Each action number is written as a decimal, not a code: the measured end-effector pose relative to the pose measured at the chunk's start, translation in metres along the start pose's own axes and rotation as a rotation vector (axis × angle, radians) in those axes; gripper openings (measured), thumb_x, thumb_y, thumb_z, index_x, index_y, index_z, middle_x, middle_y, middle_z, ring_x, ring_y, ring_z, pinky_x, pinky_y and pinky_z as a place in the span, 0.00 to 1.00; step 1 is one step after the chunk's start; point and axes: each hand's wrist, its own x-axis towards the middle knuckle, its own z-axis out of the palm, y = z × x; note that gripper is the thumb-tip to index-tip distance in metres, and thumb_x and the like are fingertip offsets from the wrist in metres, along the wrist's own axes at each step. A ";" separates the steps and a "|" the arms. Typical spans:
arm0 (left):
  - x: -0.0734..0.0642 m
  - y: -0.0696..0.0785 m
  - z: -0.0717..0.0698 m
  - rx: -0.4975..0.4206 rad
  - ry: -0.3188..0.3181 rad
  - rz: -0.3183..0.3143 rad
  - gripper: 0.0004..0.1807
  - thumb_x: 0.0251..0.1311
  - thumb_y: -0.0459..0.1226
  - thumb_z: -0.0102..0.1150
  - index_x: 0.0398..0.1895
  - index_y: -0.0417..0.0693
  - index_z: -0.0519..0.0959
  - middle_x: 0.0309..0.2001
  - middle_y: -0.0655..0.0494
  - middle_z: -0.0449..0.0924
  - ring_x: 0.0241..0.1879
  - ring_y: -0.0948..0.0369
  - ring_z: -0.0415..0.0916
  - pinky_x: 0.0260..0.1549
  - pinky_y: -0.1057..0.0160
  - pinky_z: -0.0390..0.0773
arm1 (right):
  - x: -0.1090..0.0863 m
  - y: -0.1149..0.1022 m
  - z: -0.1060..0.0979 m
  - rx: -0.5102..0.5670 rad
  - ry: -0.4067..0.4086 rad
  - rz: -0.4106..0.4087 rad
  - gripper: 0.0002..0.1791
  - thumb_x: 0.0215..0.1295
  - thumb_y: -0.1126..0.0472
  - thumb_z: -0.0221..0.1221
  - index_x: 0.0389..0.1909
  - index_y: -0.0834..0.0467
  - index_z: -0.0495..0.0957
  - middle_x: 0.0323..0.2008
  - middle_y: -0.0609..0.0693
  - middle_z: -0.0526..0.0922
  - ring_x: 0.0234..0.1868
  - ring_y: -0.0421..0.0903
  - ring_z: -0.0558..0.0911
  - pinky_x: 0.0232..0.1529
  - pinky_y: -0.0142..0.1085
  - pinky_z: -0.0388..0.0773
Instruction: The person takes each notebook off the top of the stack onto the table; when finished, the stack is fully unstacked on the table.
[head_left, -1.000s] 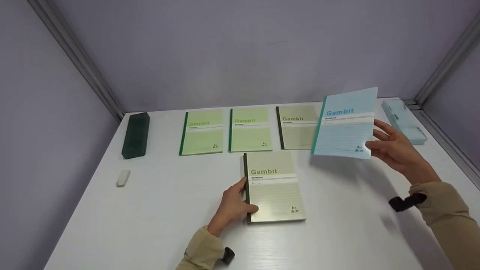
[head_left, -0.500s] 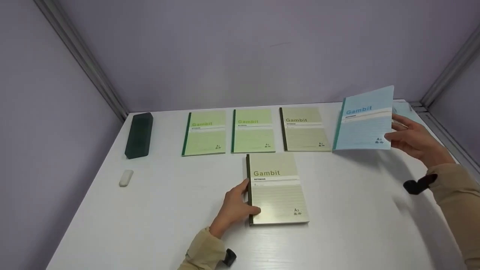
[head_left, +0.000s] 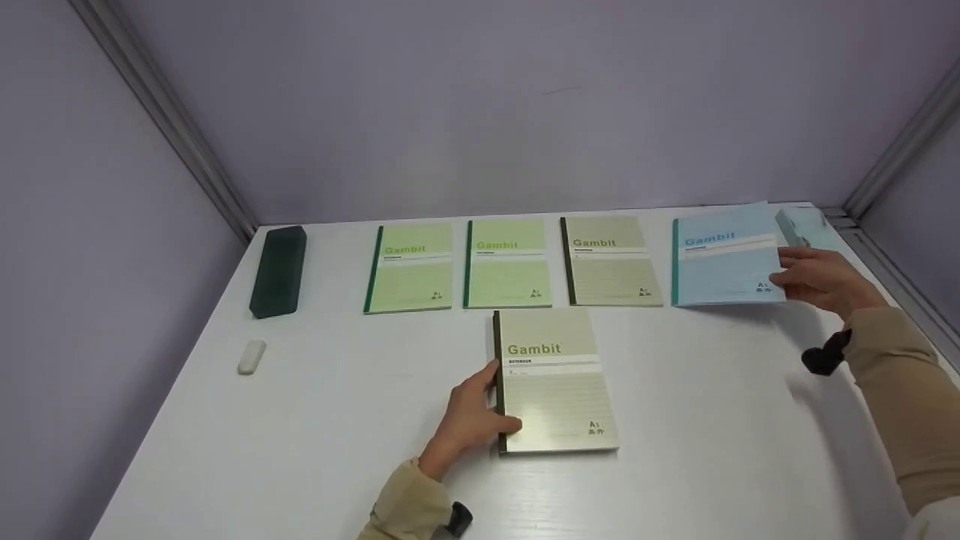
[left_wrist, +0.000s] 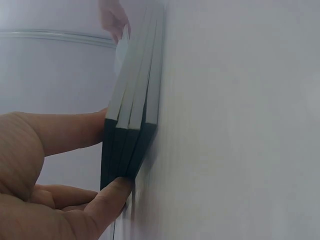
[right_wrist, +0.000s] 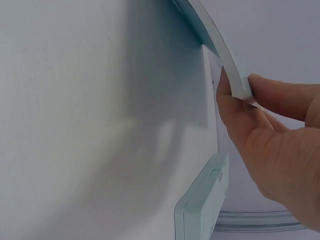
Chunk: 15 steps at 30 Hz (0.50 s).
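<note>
Lowering the blue notebook (head_left: 726, 262) at the frame's upper right, the right hand (head_left: 825, 277) has it pinched, further down than half a second ago, so it seems almost laid beside the khaki notebook (head_left: 611, 262); the left hand (head_left: 469, 420) grips the notebook stack (head_left: 555, 401) at lower centre

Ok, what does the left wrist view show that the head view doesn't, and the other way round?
Only the left wrist view shows the notebook stack edge-on, with its separate layers and a gap between two of them.

Only the head view shows the stack's olive "Gambit" cover, two green notebooks and an olive notebook in a row, a white eraser, a dark green case and a light blue case.

Both show the left hand gripping the stack, the right hand holding a light blue notebook, and the white table.
</note>
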 end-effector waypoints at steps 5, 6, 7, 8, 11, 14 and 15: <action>0.000 0.000 0.000 0.007 0.003 -0.009 0.51 0.37 0.29 0.70 0.70 0.30 0.57 0.65 0.38 0.66 0.67 0.46 0.59 0.63 0.48 0.59 | 0.006 0.008 0.008 -0.113 0.134 0.013 0.39 0.69 0.66 0.51 0.73 0.68 0.39 0.72 0.70 0.43 0.37 0.30 0.73 0.42 0.28 0.74; 0.000 0.000 0.000 0.003 0.000 -0.003 0.51 0.37 0.29 0.70 0.70 0.30 0.57 0.65 0.38 0.66 0.67 0.47 0.59 0.63 0.48 0.60 | 0.007 0.010 0.009 -0.126 0.150 0.009 0.38 0.69 0.66 0.50 0.73 0.69 0.41 0.71 0.70 0.45 0.36 0.31 0.73 0.41 0.29 0.74; 0.000 -0.001 0.000 0.000 -0.002 -0.003 0.51 0.37 0.29 0.70 0.70 0.30 0.57 0.65 0.38 0.66 0.67 0.47 0.59 0.63 0.48 0.60 | 0.008 0.013 0.010 -0.138 0.168 0.003 0.37 0.69 0.67 0.49 0.73 0.71 0.42 0.70 0.71 0.46 0.36 0.32 0.72 0.40 0.29 0.73; 0.000 -0.001 0.000 -0.002 -0.003 0.000 0.51 0.37 0.29 0.70 0.70 0.30 0.57 0.65 0.38 0.66 0.67 0.47 0.59 0.63 0.48 0.60 | 0.008 0.015 0.012 -0.158 0.182 0.000 0.36 0.69 0.67 0.48 0.72 0.72 0.43 0.69 0.71 0.48 0.36 0.33 0.72 0.39 0.29 0.73; -0.001 -0.002 0.001 -0.013 -0.006 0.005 0.51 0.37 0.29 0.70 0.70 0.31 0.57 0.65 0.39 0.66 0.67 0.48 0.58 0.63 0.48 0.59 | 0.010 0.022 0.015 -0.207 0.202 0.007 0.35 0.68 0.68 0.47 0.71 0.73 0.45 0.68 0.72 0.50 0.38 0.34 0.71 0.39 0.29 0.73; -0.002 -0.002 0.000 -0.018 -0.005 0.002 0.51 0.36 0.28 0.69 0.70 0.31 0.57 0.66 0.39 0.65 0.68 0.48 0.57 0.64 0.47 0.59 | 0.010 0.024 0.018 -0.235 0.219 0.021 0.34 0.67 0.69 0.47 0.71 0.73 0.46 0.68 0.72 0.52 0.40 0.35 0.70 0.40 0.28 0.73; -0.002 -0.002 0.000 -0.020 -0.005 0.000 0.51 0.36 0.28 0.69 0.70 0.31 0.57 0.66 0.39 0.65 0.68 0.48 0.57 0.64 0.47 0.59 | 0.010 0.024 0.020 -0.239 0.223 0.021 0.34 0.67 0.69 0.47 0.71 0.73 0.46 0.69 0.72 0.52 0.40 0.36 0.69 0.40 0.28 0.73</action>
